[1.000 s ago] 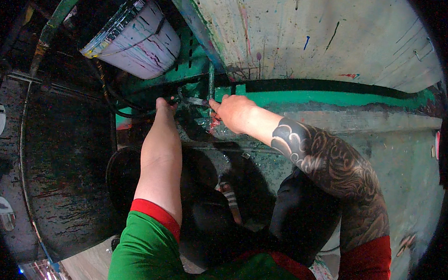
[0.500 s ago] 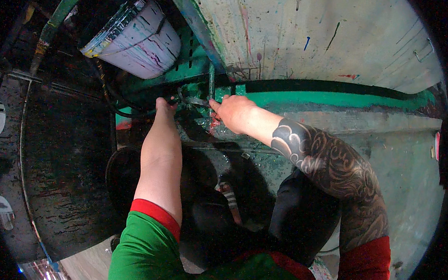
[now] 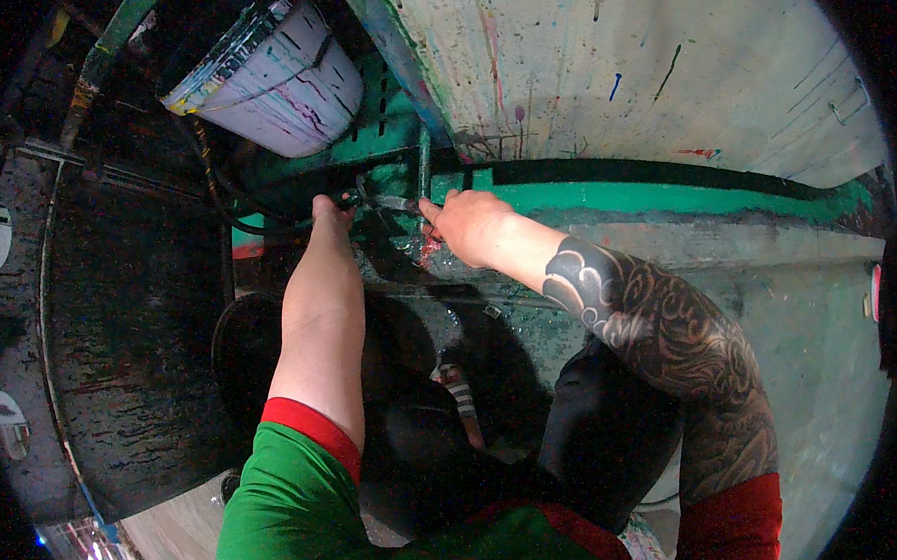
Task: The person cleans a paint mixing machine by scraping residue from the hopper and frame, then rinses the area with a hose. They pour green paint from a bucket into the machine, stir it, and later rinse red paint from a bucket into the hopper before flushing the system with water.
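My left hand (image 3: 332, 207) is closed around the end of a black hose (image 3: 275, 231), which curves in from the left. Between my two hands a pale, glistening streak (image 3: 387, 202) crosses a wet green surface; whether it is water or a clear strip I cannot tell. My right hand (image 3: 463, 223) is bent with its fingers curled, the fingertips at the lower end of a thin upright green rod (image 3: 424, 159). What those fingers hold, if anything, is hidden. Red smears (image 3: 430, 251) show just below the right fingertips.
A paint-streaked white bucket (image 3: 292, 83) stands tilted at the upper left. A large pale panel (image 3: 627, 78) with paint drips fills the upper right, above a green ledge (image 3: 652, 199). Dark panels (image 3: 135, 346) stand at left. My sandalled foot (image 3: 459, 391) is below my hands.
The pale streak between my hands has changed shape slightly and looks broader. Both hands have stayed in nearly the same place.
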A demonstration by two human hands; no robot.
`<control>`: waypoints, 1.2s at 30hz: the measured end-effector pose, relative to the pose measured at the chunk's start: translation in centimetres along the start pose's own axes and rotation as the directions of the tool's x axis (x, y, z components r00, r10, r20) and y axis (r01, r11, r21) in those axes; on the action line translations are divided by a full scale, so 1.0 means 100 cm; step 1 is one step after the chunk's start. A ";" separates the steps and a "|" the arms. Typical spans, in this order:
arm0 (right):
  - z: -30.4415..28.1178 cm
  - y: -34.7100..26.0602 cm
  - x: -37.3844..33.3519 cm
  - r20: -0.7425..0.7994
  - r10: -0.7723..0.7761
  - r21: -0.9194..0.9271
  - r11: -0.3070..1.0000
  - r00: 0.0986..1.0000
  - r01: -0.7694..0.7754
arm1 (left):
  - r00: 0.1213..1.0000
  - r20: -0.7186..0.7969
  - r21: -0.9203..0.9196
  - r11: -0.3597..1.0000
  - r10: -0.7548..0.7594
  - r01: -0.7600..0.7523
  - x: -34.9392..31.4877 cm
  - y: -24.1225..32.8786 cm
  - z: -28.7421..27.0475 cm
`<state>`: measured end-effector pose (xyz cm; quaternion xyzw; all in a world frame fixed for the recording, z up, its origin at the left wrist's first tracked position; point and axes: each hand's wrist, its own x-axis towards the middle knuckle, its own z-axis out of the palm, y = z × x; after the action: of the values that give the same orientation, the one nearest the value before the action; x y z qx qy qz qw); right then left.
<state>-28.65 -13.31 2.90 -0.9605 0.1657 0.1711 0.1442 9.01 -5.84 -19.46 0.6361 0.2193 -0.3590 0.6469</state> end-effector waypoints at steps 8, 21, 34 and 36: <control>-0.002 0.000 0.001 0.016 0.003 -0.012 1.000 1.000 -0.003 | 1.000 -0.004 -0.009 1.000 -0.001 0.001 0.006 0.001 0.001; 0.001 0.002 0.003 -0.035 0.023 -0.001 1.000 0.999 -0.023 | 1.000 0.001 0.003 1.000 0.008 -0.008 0.003 0.001 0.000; 0.008 0.005 0.004 -0.145 -0.003 -0.013 1.000 0.989 0.001 | 1.000 0.012 0.003 1.000 0.020 -0.020 0.000 -0.001 -0.004; 0.009 0.005 0.004 -0.129 -0.002 -0.010 1.000 0.992 0.001 | 1.000 0.014 0.003 1.000 0.021 -0.021 -0.001 -0.001 -0.004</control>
<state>-28.70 -13.60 1.81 -0.9704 0.1729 0.1094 0.1286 8.91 -5.44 -19.53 0.6369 0.2075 -0.3572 0.6510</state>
